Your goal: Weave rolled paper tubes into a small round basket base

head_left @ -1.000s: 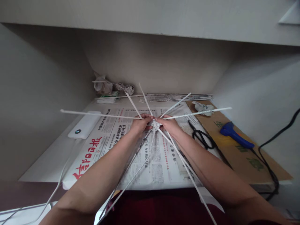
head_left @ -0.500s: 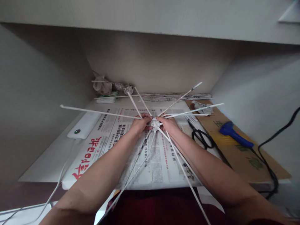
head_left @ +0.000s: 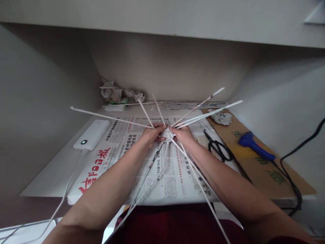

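Note:
Between my hands is a small round woven paper base (head_left: 168, 135), with long rolled-paper sticks (head_left: 111, 117) fanning out from it on all sides. My left hand (head_left: 153, 133) grips its left edge, thumb on top and fingers curled below. On the opposite edge, my right hand (head_left: 181, 133) pinches it the same way. Some fingertips are hidden under the weave. Several sticks run down toward my lap, past the table's front edge. Beneath the work lies a spread newspaper (head_left: 122, 156).
Black scissors (head_left: 219, 150) and a blue glue gun (head_left: 256, 146) lie to the right, the gun on a cardboard sheet (head_left: 269, 169). A white power bank (head_left: 91, 135) with a cable is at left. Rolled-paper sticks (head_left: 188, 105), a woven piece (head_left: 135, 95) and a plastic bag (head_left: 111, 92) lie at the back.
The woven base has tilted and turned slightly in my hands. The stick ends at right and left have swung upward, and one back stick has shifted right. Both hands keep their grip.

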A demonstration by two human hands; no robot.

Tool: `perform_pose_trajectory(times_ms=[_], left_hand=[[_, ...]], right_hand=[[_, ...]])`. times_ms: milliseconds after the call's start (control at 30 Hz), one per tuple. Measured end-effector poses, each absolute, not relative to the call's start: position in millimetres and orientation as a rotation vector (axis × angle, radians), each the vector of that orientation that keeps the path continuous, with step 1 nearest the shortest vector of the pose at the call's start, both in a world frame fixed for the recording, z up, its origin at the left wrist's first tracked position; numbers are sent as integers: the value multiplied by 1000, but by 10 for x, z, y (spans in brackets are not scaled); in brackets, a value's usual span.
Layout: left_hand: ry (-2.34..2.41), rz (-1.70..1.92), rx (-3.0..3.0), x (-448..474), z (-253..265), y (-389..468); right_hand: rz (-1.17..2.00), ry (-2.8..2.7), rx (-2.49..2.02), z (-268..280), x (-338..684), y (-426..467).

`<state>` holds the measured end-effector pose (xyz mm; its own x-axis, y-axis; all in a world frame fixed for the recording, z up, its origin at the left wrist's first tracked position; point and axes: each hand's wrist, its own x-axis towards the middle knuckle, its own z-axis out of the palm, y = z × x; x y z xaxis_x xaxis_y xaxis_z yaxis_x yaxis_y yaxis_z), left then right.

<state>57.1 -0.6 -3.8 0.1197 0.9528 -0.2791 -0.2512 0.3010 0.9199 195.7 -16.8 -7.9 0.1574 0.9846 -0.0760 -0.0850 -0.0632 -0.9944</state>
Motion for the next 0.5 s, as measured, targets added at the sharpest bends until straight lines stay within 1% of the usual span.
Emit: perform_pose_trajectory(times_ms=[233, 500], left_hand=[[1108, 1085, 813, 587, -45, -5], [1056, 1072, 751, 550, -47, 22]], right_hand=[[1134, -1062, -1275, -180, 1971, -127], [1001, -1205, -1332, -252, 2030, -85]])
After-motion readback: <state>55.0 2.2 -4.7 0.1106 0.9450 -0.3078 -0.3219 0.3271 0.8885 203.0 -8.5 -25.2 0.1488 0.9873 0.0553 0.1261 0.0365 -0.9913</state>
